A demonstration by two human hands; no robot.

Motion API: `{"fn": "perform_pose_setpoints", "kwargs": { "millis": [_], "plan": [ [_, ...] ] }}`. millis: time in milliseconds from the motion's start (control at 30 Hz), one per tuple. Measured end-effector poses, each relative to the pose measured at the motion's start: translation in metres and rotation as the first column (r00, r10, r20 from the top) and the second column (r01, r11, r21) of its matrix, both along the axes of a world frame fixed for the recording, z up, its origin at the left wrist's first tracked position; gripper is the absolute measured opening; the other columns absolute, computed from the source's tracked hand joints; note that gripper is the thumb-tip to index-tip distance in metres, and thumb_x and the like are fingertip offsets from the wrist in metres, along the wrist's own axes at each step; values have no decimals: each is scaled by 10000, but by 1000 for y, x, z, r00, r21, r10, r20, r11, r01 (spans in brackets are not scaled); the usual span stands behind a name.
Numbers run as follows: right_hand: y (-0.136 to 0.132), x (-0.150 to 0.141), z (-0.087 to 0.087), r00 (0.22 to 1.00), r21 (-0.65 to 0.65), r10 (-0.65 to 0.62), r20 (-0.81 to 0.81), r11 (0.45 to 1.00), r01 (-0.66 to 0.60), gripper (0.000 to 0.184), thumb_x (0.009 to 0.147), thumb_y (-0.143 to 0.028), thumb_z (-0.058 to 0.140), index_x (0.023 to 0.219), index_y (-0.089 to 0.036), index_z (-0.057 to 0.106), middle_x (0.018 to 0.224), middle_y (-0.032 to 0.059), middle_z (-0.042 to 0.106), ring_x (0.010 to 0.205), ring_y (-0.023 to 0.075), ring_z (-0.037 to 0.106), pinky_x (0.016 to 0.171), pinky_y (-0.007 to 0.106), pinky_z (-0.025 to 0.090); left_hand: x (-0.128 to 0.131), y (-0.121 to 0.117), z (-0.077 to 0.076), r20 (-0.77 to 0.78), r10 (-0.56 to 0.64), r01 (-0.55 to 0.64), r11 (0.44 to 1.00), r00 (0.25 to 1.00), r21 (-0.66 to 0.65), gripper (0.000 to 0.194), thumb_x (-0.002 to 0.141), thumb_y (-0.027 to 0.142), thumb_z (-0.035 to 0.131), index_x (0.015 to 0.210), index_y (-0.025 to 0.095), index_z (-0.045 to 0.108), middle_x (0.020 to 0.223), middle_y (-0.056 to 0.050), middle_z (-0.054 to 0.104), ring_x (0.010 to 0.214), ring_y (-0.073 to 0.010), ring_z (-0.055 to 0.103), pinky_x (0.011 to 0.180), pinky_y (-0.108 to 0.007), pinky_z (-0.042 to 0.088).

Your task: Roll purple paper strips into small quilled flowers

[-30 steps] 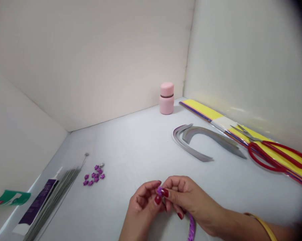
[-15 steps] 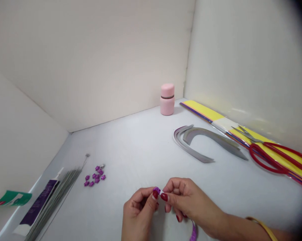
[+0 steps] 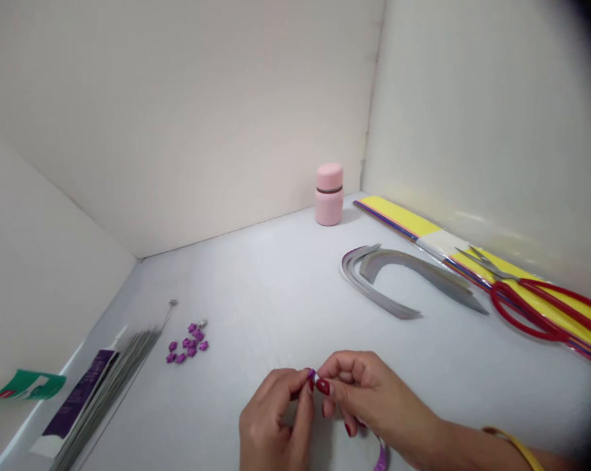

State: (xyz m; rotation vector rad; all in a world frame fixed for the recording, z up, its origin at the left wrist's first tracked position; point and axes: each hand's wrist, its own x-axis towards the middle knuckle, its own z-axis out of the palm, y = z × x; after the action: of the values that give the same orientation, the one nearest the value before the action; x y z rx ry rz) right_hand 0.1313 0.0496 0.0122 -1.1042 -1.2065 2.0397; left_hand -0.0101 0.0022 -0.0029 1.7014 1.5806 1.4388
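Note:
My left hand (image 3: 274, 418) and my right hand (image 3: 364, 389) meet at the fingertips, pinching a small curled end of glittery purple paper strip (image 3: 312, 376) between them. Most of that curl is hidden by my fingers. The strip's tail (image 3: 382, 456) runs down below my right hand to the bottom of the view. Both hands hold this strip, and my right wrist wears a yellow bangle (image 3: 514, 448).
On the white surface (image 3: 256, 288) lie grey curved paper strips (image 3: 398, 278), red-handled scissors (image 3: 535, 304) on yellow paper packs (image 3: 398, 218), small purple pieces (image 3: 187, 343), and a purple-labelled tube (image 3: 77, 396) beside a grey strip bundle (image 3: 114, 373). A pink jar (image 3: 329, 194) stands at the back.
The purple curl has gone from a visible glittery roll to mostly hidden between my fingertips. My left hand has turned inward and lowered slightly. The view has shifted a little.

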Motion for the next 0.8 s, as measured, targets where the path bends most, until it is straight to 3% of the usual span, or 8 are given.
{"fn": "perform_pose_setpoints", "kwargs": {
  "millis": [100,200,267,333,467,700,800],
  "plan": [
    [-1,-1,-1,996,-22,-17,-93,1000,15,262,681,-373,670,726,-128,589,543,-29,573,442,59,455,414,175,377,-1,-1,-4,-183,-21,46,990,983,133,221,759,44,549,894,174,666,780,-47,669,706,-125,616,677,-184,457],
    [0,-2,-1,993,-8,-48,-112,999,47,269,696,-380,664,707,-121,591,547,-26,565,459,63,461,429,180,385,1,-1,-6,-196,-58,92,981,979,169,277,758,24,536,958,175,655,824,-61,664,744,-136,612,712,-199,460],
    [1,-2,0,993,0,-50,-105,999,50,275,702,-385,661,699,-119,592,549,-28,562,447,56,452,429,178,375,1,-1,-4,-111,-108,120,987,988,109,261,783,58,513,959,186,658,799,-53,658,723,-135,609,684,-204,464],
    [1,-1,2,996,14,-33,-81,999,34,278,712,-391,649,712,-118,596,556,-29,570,416,41,435,413,170,340,0,0,0,43,-122,123,992,992,-36,193,814,136,506,896,196,670,741,-35,655,681,-131,606,639,-203,464],
    [0,1,5,1000,40,4,-1,999,-4,265,749,-386,604,744,-121,606,569,-25,590,380,24,424,390,158,264,-2,3,5,337,22,88,947,941,-309,145,789,295,572,803,195,675,718,-30,665,652,-141,602,598,-208,469],
    [1,0,1,1000,21,9,17,1000,-10,268,720,-396,623,690,-133,578,557,-32,598,363,26,417,382,162,260,3,3,6,443,88,76,938,892,-338,122,694,304,674,666,186,671,642,-8,619,610,-124,565,567,-184,434],
    [2,1,-1,1000,22,11,-2,1000,-11,257,732,-384,616,694,-136,561,558,-33,603,361,22,416,373,157,219,3,2,7,550,107,146,906,828,-397,143,697,331,671,737,194,680,654,-5,638,617,-118,567,585,-183,438]
  ]
}}
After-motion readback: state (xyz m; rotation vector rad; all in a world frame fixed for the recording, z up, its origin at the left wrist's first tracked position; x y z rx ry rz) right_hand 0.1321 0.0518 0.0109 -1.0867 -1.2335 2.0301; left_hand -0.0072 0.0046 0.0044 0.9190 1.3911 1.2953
